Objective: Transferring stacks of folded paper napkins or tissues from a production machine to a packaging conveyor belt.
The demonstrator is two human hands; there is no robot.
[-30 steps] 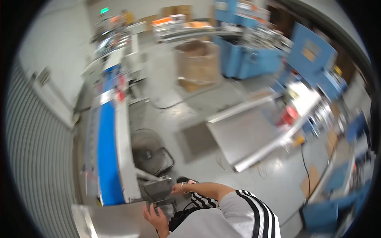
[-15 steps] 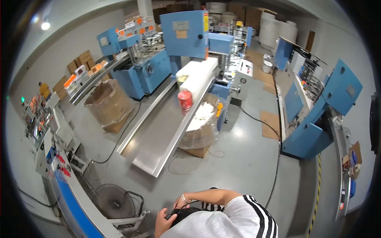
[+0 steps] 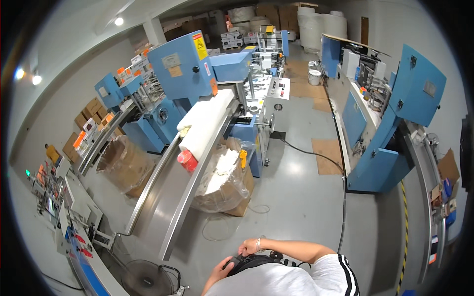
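Observation:
At my waist, at the bottom of the view, sits a soft black bag point(image 3: 252, 261); its lower part is hidden by my white shirt. My left hand point(image 3: 220, 269) is closed on the bag's left side, thumb on top. My right hand point(image 3: 249, 246), with pale bands on its wrist, reaches across to the bag's upper edge. Its fingers are bent together there, and what they pinch is too small to make out. Ahead of me a metal chute point(image 3: 160, 207) slopes down from a blue machine. A white block stack point(image 3: 210, 118) and a red round pack point(image 3: 187, 160) lie on it.
Beside the chute stands a lined carton point(image 3: 242, 197) with white scraps. A floor fan point(image 3: 145, 278) is at lower left. Another blue machine point(image 3: 375, 167) with open doors stands right, a black cable point(image 3: 341, 212) running along the floor. A person in yellow point(image 3: 52, 154) is far left.
My view has turned and come nearer the chute, which now sits further left. Both hands stay at the black bag; my right hand is slightly raised from its earlier place beside the left.

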